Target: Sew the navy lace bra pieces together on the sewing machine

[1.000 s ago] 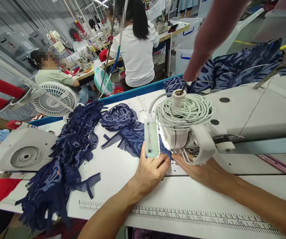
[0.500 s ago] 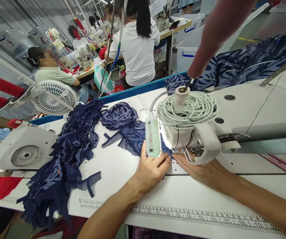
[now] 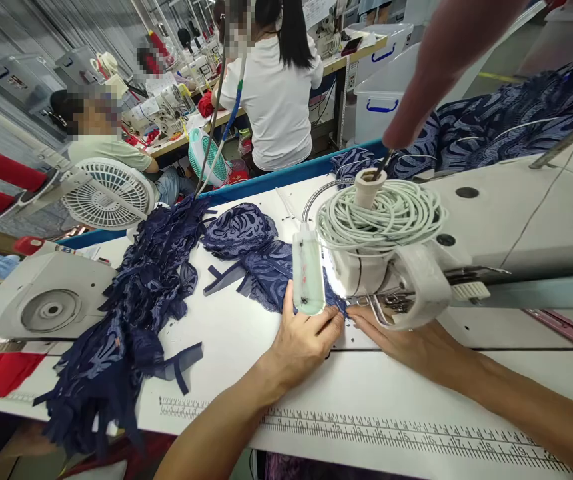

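Observation:
A white sewing machine [image 3: 516, 227] stands on the white table [image 3: 366, 393]. My left hand [image 3: 302, 341] lies just left of the needle area, fingers curled and pressed on the edge of a navy lace piece [image 3: 266, 267] that runs under the presser foot. My right hand [image 3: 406, 340] reaches in from the right, under the machine head, fingers stretched flat towards the same fabric edge at the needle. A small lamp [image 3: 308, 273] on a flexible neck hangs over my left hand and hides part of the lace.
A heap of navy lace pieces [image 3: 136, 313] lies at the left. More navy fabric [image 3: 496, 127] is piled behind the machine. Another person's arm [image 3: 436, 73] reaches down to the coiled grey cable [image 3: 381, 217] on the machine. A white fan [image 3: 106, 193], a second machine [image 3: 41, 300] and seated workers are beyond.
My hands stay at the needle with hardly any shift. The view has drifted slightly; the other person's arm has moved a little to the right.

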The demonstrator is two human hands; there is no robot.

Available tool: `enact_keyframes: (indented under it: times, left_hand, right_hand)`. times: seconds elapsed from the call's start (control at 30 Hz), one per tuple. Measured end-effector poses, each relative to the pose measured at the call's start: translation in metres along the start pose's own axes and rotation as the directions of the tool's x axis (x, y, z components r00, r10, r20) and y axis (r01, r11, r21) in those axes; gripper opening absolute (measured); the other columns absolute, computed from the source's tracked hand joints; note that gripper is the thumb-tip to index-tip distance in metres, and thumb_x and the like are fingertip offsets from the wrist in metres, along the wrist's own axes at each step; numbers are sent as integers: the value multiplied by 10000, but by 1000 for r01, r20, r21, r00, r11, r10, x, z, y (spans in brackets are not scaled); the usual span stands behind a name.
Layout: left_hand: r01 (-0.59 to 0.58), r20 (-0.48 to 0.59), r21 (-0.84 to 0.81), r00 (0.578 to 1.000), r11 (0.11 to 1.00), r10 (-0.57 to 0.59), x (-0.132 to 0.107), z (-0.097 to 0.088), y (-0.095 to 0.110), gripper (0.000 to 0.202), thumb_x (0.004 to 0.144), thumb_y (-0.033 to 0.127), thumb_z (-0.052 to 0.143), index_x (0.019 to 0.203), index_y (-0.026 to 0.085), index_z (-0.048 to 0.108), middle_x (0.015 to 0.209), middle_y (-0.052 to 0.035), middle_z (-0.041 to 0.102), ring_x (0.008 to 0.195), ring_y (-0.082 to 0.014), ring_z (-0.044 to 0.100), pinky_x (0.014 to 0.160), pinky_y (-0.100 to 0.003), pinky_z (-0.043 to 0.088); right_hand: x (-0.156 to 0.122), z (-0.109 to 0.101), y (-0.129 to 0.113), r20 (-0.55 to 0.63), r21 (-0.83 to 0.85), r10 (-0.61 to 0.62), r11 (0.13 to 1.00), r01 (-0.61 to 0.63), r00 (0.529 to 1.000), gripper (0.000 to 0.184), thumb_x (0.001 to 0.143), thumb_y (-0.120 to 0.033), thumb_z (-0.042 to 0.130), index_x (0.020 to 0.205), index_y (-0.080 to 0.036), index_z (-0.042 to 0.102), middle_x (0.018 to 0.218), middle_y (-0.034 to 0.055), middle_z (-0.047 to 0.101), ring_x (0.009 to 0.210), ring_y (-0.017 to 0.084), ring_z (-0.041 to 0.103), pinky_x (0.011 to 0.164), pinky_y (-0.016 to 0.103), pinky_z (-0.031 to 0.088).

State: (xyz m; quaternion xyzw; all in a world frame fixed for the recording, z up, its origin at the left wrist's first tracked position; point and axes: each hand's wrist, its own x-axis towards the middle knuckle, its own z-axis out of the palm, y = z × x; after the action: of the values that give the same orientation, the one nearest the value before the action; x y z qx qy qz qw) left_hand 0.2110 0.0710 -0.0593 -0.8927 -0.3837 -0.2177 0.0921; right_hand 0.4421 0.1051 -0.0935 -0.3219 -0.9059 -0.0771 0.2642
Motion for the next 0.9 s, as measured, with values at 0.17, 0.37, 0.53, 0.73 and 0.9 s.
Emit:
enact_keyframes:
  times: [0.17,0.37,0.53,0.73,0.9]
  left_hand:
    - [-7,-47,9,999,1000,8,2,-2,1,316,965,30,440,1090,166,696,1031,-56,759,972,-190,690,1161,-694,352]
    - [7,-31,-6,1000,1000,-7,4,-3,2,313,956,37,433,1097,161,682,1034,-58,765,964,-187,695,1184,-700,299]
    - [-6,-29,0,1000,1000,6,5,-4,2,311,930,36,467,1106,177,683,1011,-37,748,955,-169,685,1247,-685,79]
    - [27,22,3,999,1000,-27,7,-8,4,331,896,42,515,1138,207,669,1031,-11,730,949,-173,648,1260,-654,27]
    - [34,28,71,999,997,-36,9,-9,8,363,869,43,562,1181,203,658,1207,-52,691,1218,-243,574,1229,-568,263]
  right_hand:
    - [-3,1,1,-24,-75,-65,995,63,998,264,954,-58,502,1067,-182,706,871,58,686,783,228,607,651,372,411]
    - [0,-7,0,-44,-106,-111,989,105,993,272,930,-52,498,1019,-172,725,976,97,727,818,235,640,643,374,449]
    - [14,-23,-2,-40,-44,-65,997,63,997,248,986,-143,483,1004,-148,730,885,99,725,711,217,623,611,361,460]
    - [17,-25,-3,-7,57,-5,998,6,1000,334,980,-71,432,968,-199,741,869,74,729,794,212,649,687,360,473]
    - [11,-21,3,-26,87,98,992,-95,995,303,983,-159,454,825,-197,710,719,41,686,669,190,634,552,311,402]
